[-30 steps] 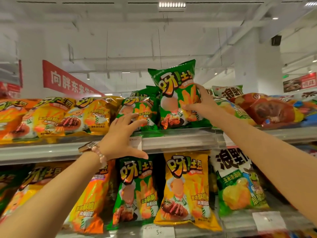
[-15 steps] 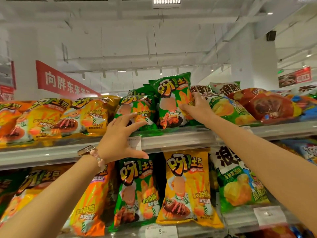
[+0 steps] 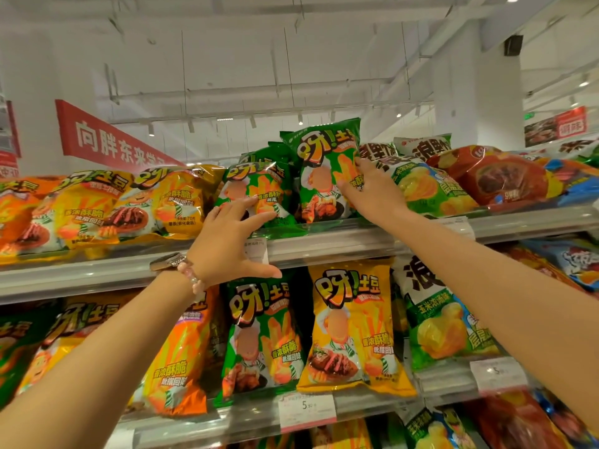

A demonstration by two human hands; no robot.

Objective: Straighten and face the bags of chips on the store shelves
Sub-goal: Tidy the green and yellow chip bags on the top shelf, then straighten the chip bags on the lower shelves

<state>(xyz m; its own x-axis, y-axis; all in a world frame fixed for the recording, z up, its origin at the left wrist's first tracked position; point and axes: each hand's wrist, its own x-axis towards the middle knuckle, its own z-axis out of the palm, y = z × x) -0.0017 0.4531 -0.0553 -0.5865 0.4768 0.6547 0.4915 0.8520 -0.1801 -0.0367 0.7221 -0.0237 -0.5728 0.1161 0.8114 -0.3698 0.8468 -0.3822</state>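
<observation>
Two hands are up at the top shelf [image 3: 324, 244]. My right hand [image 3: 372, 189] pinches the right edge of the upright green bag [image 3: 324, 170], fingers curled on it, I judge to stand it square at the shelf lip. Its long axis runs vertical, print facing me. My left hand [image 3: 227, 241] is spread flat, fingertips touching the leaning green bag [image 3: 256, 196] beside it, apparently to steady it; that bag tips backward, front angled up.
</observation>
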